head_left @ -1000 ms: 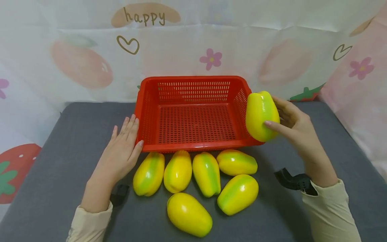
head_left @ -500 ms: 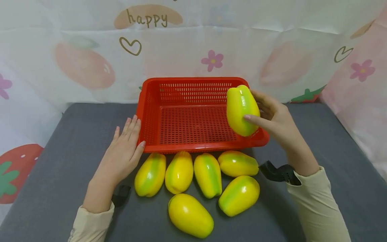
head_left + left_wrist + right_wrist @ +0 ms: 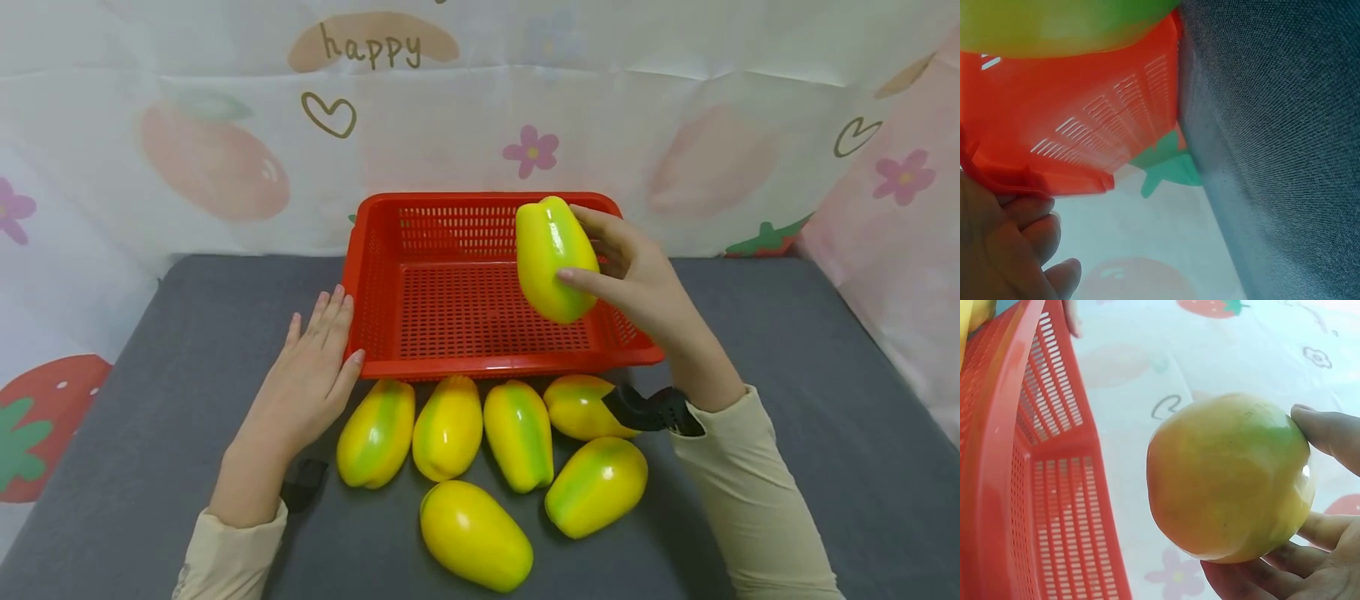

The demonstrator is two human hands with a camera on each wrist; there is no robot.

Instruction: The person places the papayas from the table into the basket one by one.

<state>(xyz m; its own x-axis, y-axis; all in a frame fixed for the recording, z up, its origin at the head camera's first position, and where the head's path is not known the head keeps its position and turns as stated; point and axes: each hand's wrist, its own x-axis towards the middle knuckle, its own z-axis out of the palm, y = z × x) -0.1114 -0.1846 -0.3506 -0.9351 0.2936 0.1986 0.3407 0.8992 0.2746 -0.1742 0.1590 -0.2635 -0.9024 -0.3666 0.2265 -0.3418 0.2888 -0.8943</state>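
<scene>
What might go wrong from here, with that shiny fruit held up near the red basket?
The held fruit looks smooth and rounded, so it might slip from the right grip, which holds it between thumb and fingers.

If released that high above the floor of the red basket, it might land hard or bounce.

The loose fruits lie close along the basket's front; a bump could perhaps set one rolling.

A glossy yellow-green fruit (image 3: 551, 250) is held nearly upright by the right hand (image 3: 641, 283) over the red slotted basket (image 3: 487, 365), whose left side is touched by the left hand (image 3: 309, 379). Six similar fruits (image 3: 519, 435) are laid on their sides before its near edge.
</scene>
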